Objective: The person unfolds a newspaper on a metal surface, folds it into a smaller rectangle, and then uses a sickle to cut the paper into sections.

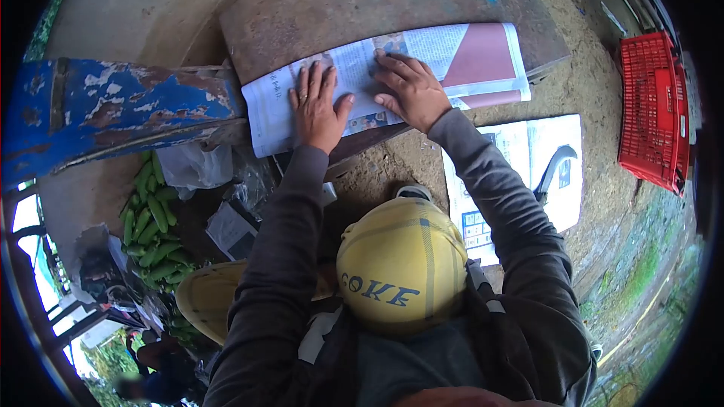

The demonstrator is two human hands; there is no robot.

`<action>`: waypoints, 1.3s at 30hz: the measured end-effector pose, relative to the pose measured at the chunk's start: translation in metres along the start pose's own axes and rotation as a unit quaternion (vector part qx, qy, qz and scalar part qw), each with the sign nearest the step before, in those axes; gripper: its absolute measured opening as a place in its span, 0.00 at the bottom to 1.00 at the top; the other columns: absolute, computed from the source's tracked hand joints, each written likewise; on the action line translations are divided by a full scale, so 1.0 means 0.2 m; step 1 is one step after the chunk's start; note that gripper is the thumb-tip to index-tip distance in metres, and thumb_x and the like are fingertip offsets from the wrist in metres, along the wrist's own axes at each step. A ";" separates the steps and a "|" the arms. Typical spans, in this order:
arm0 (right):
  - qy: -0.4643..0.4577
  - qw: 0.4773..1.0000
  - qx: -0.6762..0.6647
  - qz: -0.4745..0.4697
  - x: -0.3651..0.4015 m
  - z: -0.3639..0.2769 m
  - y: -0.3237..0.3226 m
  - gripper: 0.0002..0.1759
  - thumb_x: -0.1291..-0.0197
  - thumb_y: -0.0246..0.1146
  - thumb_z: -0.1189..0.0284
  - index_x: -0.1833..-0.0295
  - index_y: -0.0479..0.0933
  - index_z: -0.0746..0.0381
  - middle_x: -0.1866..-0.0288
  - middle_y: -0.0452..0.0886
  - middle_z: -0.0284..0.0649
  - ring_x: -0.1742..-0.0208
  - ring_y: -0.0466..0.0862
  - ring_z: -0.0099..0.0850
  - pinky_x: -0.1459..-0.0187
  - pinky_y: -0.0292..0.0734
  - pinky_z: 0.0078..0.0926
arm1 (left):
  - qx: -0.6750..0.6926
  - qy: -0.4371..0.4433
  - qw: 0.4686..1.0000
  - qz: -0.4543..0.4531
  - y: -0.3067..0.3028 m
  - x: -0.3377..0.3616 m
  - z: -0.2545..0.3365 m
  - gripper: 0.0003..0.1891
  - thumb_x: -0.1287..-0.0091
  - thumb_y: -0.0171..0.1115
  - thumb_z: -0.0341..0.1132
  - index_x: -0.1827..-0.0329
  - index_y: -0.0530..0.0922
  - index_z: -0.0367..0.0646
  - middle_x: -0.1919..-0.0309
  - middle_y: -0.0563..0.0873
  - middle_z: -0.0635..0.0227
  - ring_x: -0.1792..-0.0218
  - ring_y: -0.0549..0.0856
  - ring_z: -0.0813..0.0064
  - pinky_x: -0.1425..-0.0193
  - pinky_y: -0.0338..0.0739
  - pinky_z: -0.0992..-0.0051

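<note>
A folded newspaper (351,79) lies across a worn, rust-brown board (317,15). My left hand (319,109) rests flat on its left half, fingers spread and pointing away from me. On the middle of the paper lies my right hand (413,90), its fingers stretched out and angled to the left. Neither hand holds anything. Below my right forearm, more newspaper (460,173) is spread on the ground, and a sickle with a curved blade (556,171) lies on it, its lower end near my sleeve.
A blue, peeling beam (113,109) runs in from the left. Under it lie many long green vegetables (154,215) beside clear plastic bags (197,166). At the right stands a red plastic crate (654,113). My knee, in yellow cloth (403,264), fills the lower middle. Another person (154,377) is at lower left.
</note>
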State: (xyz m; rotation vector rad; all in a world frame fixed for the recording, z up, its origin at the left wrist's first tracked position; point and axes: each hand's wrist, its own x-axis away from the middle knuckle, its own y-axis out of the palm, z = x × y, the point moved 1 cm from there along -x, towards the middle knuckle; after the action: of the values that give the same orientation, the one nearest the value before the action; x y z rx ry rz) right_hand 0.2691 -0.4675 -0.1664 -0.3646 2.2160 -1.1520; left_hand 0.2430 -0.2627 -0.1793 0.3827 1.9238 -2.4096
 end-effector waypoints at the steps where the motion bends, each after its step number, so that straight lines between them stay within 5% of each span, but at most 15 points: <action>1: -0.005 1.000 0.006 0.021 -0.02 0.01 0.00 0.24 0.44 0.59 0.54 0.49 0.76 0.60 0.38 0.69 0.41 0.34 0.64 0.41 0.36 0.59 0.45 | -0.003 0.000 1.000 -0.001 0.00 0.00 0.00 0.29 0.39 0.57 0.48 0.35 0.66 0.50 0.31 0.60 0.65 0.30 0.55 0.57 0.32 0.49 0.46; 6: 0.063 0.994 0.086 -0.021 -0.11 0.05 0.05 0.37 0.41 0.48 0.43 0.34 0.64 0.58 0.28 0.56 0.41 0.26 0.49 0.42 0.31 0.42 0.55 | -0.017 0.001 1.000 0.000 0.02 0.00 0.00 0.30 0.40 0.58 0.51 0.36 0.67 0.50 0.31 0.61 0.66 0.30 0.56 0.58 0.32 0.49 0.46; 15: 0.084 0.983 0.153 -0.059 -0.09 0.15 0.10 0.39 0.39 0.45 0.43 0.30 0.57 0.57 0.26 0.51 0.37 0.24 0.45 0.36 0.31 0.40 0.53 | 0.004 -0.004 1.000 0.016 -0.03 0.01 0.03 0.32 0.43 0.61 0.47 0.36 0.65 0.46 0.31 0.60 0.64 0.29 0.53 0.59 0.32 0.45 0.44; 20: 0.088 0.982 0.154 -0.058 -0.10 0.12 0.09 0.38 0.41 0.54 0.49 0.30 0.56 0.55 0.26 0.52 0.37 0.25 0.47 0.37 0.31 0.42 0.52 | 0.005 -0.006 1.000 0.030 -0.06 0.03 0.04 0.35 0.42 0.59 0.52 0.34 0.62 0.45 0.30 0.58 0.63 0.28 0.51 0.59 0.31 0.40 0.43; 31: 0.105 0.978 0.167 -0.059 -0.11 0.09 0.08 0.40 0.44 0.54 0.43 0.31 0.58 0.53 0.26 0.53 0.35 0.25 0.47 0.37 0.31 0.42 0.55 | 0.013 -0.014 1.000 0.015 -0.07 0.01 0.05 0.35 0.46 0.62 0.55 0.38 0.67 0.47 0.34 0.64 0.65 0.31 0.57 0.59 0.34 0.49 0.42; 39: 0.145 0.971 0.187 -0.037 -0.06 0.25 0.03 0.36 0.38 0.43 0.43 0.29 0.56 0.52 0.26 0.51 0.33 0.25 0.45 0.35 0.29 0.40 0.49 | -0.021 0.006 1.000 0.017 -0.05 0.02 0.05 0.35 0.46 0.63 0.53 0.37 0.66 0.47 0.33 0.63 0.67 0.31 0.58 0.62 0.34 0.50 0.47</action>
State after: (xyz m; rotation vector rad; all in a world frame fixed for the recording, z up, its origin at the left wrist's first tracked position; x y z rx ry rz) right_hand 0.3101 -0.4908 -0.1886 -0.1259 2.1721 -1.7199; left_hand 0.2355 -0.2701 -0.1693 0.4246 1.9527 -2.3476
